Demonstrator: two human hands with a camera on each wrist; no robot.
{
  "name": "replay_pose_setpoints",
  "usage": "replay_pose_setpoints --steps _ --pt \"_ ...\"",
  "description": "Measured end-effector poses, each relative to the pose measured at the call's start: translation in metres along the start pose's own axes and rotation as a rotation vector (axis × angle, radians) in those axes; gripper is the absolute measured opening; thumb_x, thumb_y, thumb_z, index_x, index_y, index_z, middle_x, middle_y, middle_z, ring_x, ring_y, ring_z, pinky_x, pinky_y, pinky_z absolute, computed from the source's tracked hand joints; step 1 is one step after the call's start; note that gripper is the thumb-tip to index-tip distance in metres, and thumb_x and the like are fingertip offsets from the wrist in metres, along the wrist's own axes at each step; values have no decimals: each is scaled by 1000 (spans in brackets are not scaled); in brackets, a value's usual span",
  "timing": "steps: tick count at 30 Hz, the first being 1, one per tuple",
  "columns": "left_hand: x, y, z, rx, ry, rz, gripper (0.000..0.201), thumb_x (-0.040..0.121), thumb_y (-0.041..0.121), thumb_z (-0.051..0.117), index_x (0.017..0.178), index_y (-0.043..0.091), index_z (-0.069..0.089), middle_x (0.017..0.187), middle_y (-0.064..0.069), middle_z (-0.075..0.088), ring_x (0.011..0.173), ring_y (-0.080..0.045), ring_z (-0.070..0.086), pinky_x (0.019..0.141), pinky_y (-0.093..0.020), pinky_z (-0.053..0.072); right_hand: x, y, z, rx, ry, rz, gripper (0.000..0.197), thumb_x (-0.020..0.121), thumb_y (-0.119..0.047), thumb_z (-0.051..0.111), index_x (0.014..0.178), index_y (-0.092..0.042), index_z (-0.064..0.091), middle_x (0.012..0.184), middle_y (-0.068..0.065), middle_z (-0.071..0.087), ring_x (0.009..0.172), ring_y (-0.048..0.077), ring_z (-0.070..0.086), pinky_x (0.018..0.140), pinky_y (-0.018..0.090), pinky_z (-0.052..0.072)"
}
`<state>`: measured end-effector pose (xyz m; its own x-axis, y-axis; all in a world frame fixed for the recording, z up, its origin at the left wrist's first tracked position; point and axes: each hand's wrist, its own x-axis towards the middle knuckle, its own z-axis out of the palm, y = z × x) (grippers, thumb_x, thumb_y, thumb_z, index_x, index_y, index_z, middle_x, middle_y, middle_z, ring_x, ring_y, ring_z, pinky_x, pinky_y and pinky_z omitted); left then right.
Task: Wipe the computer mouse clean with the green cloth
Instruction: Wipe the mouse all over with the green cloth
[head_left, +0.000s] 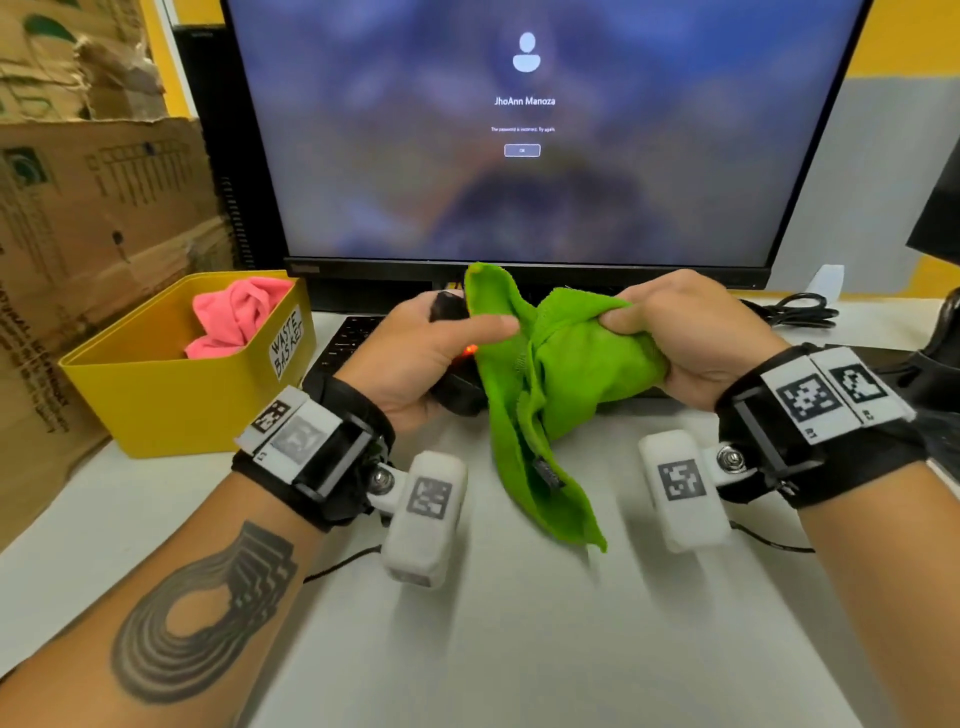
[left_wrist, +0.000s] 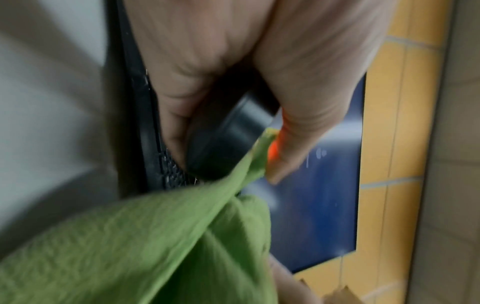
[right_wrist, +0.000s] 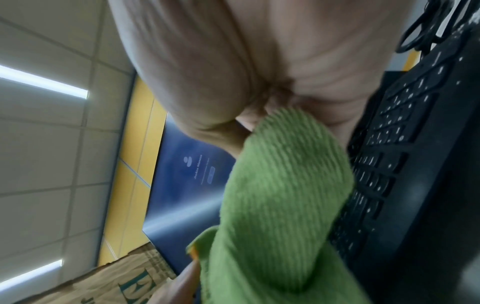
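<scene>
Two hands are raised above the white desk (head_left: 519, 649), each busy with one thing. The left hand (head_left: 415, 358) has its fingers and thumb curled round one black computer mouse (head_left: 448, 307), held off the desk just in front of the keyboard (head_left: 348, 343); a red glow shows from the mouse's underside beside the thumb. In the left wrist view the same hand (left_wrist: 233, 72) clamps the mouse (left_wrist: 223, 142) between curled fingers and thumb, and the cloth's edge touches the mouse and the thumb tip.

One green cloth (head_left: 550, 384) is bunched in the right hand (head_left: 701, 338), whose fingers are curled tight into its folds. The cloth lies against the right side of the mouse, one corner standing up toward the monitor's lower edge and a long tail hanging down toward the near desk. From the right wrist view the hand (right_wrist: 259, 61) grips the ribbed cloth (right_wrist: 280, 195) above the black keyboard (right_wrist: 405, 164).

One monitor (head_left: 530, 156) stands at the far side of the desk, showing a login screen. One yellow bin (head_left: 171, 395) labelled "WASTE BASKET" sits at far left on the desk, with one pink cloth (head_left: 234, 317) crumpled inside. Several cardboard boxes (head_left: 93, 208) are stacked left of the bin. One coil of black cable (head_left: 795, 309) lies at far right near the monitor's base. Each wrist carries one black strap with white marker blocks.
</scene>
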<state>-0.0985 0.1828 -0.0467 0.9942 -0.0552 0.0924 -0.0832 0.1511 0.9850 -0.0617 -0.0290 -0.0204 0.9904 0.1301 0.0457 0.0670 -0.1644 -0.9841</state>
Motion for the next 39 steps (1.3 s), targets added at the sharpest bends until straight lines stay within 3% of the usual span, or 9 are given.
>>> replay_pose_setpoints --steps 4,10,14,19,21,26,30,35,39 --pt "-9 -2 13 203 -139 1 45 62 17 93 103 12 73 115 -34 71 105 -62 65 86 -79 45 3 -1 4 126 1 42 16 92 6 52 101 5 66 97 25 63 86 33 65 70 38 54" --pt "-4 -2 -1 220 -75 -14 76 66 -21 77 131 13 60 108 -24 73 91 -38 71 58 -44 63 3 -6 -10 263 88 82 29 84 0 56 110 0 68 98 23 71 85 36 72 68 43 62" --pt "-2 4 -4 22 -6 -5 76 60 -13 68 133 1 59 102 -21 66 86 -33 67 70 -40 61 7 -7 -23 -369 147 41 18 88 -6 54 93 10 61 104 30 60 96 43 59 96 59 53" --pt "-6 10 0 -179 -67 -18 72 62 -11 60 132 7 57 95 -17 58 78 -27 62 69 -32 58 -2 -5 -12 -332 -70 -129 56 62 -23 56 106 6 73 90 3 69 84 13 62 64 17 49" --pt "-7 11 0 -218 -135 -21 66 66 -11 59 128 10 53 98 -18 53 85 -32 57 77 -36 54 -10 -7 -5 -279 -226 -276 53 67 -26 67 115 -5 73 98 -6 75 91 -1 68 76 7 47" --pt "-8 14 -7 -335 -176 -83 64 81 -1 55 144 -4 44 129 -34 54 106 -41 63 93 -51 58 -15 5 11 -587 -450 -333 92 60 -39 97 139 -29 50 120 -8 71 108 5 68 91 27 55" --pt "-11 20 -10 -294 -199 -102 61 83 5 52 141 -15 49 102 -24 75 83 -30 78 68 -39 64 -12 4 11 -498 -319 -309 66 73 -12 89 130 -26 58 105 7 78 96 19 76 87 44 62" --pt "-2 16 -18 -247 19 -76 56 75 -1 64 130 -2 54 137 -34 56 114 -46 65 79 -46 64 -11 -6 -9 -362 -285 -232 36 79 -3 82 109 -16 68 81 13 79 70 30 76 67 43 64" --pt "2 14 -18 -121 119 19 40 85 -18 60 121 0 59 102 -22 65 74 -19 73 63 -24 61 -15 -13 -12 -323 -280 -170 18 84 -19 78 85 -2 78 76 17 75 62 25 68 64 31 55"
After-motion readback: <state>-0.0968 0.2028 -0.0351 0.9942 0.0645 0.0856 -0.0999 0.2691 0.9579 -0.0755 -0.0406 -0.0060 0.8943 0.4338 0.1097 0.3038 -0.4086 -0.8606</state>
